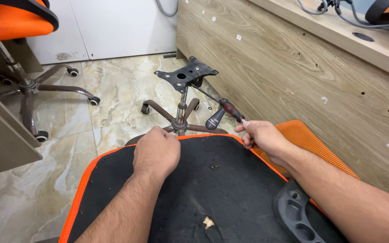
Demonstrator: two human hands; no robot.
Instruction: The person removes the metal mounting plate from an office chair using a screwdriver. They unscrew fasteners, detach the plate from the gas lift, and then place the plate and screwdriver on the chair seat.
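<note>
The left hand [156,150] grips the seat [190,193] edge, closed; the right hand [261,137] holds the screwdriver [230,109]. Better keep the seat steady and the screwdriver straight.

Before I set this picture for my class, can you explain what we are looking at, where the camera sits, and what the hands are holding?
The single picture comes from a camera worn on a person's head, looking down at their own two bare hands. In front of them lies an upturned chair seat, black underneath with an orange edge. The left hand rests as a fist on its far edge. The right hand grips the end of a screwdriver with a red and black handle. Beyond the seat, a chair base with castors and a black mounting plate stands on the marble floor. A wooden desk runs along the right, and another orange chair stands at the left.
</note>
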